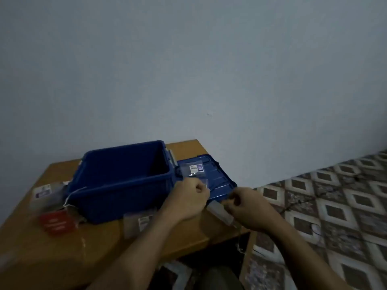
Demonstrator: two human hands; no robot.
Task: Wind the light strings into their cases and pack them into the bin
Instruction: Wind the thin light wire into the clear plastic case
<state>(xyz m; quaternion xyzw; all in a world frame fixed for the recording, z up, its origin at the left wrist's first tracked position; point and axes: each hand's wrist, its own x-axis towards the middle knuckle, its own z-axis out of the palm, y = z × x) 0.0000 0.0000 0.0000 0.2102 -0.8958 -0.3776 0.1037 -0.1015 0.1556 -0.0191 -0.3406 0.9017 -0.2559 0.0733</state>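
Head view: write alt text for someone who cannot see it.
At a wooden table, the right hand grips a clear case while the left hand pinches a light string, beside an open blue bin with its lid lying alongside.

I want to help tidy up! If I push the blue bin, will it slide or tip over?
The blue bin shows nothing inside, so it is probably light and should slide on the smooth wooden table. It looks wider than tall, so tipping seems unlikely. Its lid lies off beside it, so the open walls may flex a little.
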